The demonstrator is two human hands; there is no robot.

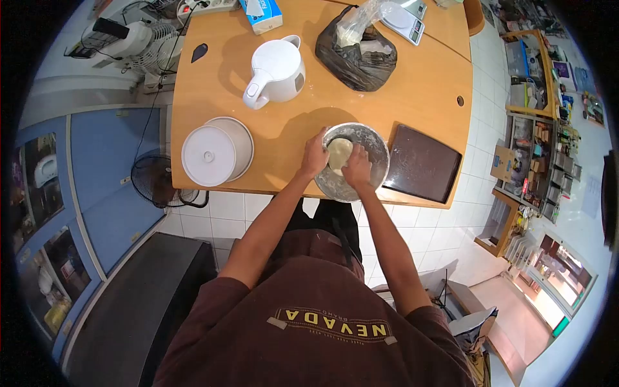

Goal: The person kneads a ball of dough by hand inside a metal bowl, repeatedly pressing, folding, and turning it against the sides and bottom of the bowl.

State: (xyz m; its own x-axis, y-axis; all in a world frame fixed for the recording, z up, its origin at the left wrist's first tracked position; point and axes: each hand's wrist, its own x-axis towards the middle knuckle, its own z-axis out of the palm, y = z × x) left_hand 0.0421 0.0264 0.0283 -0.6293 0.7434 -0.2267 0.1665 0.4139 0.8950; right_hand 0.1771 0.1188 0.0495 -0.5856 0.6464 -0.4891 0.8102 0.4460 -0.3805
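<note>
A round piece of pale dough [338, 155] lies inside a metal mixing bowl [376, 147] whose inner wall is smeared with flour. The bowl stands at the front edge of the wooden table. My left hand [314, 155] grips the bowl's left rim, with its fingertips close to the dough. Inside the bowl, my right hand [358, 169] has its fingers curled over the right side of the dough and hides part of it. To the right of the bowl is a dark baking tray [422, 164], and to the left a white lidded container [209, 155].
Behind the bowl stand a white electric kettle [277, 68] and a black plastic bag [358, 64]. A kitchen scale [405, 22] and a blue box [264, 16] sit farther back on the table [290, 129]. A fan [158, 180] is by the table's left side.
</note>
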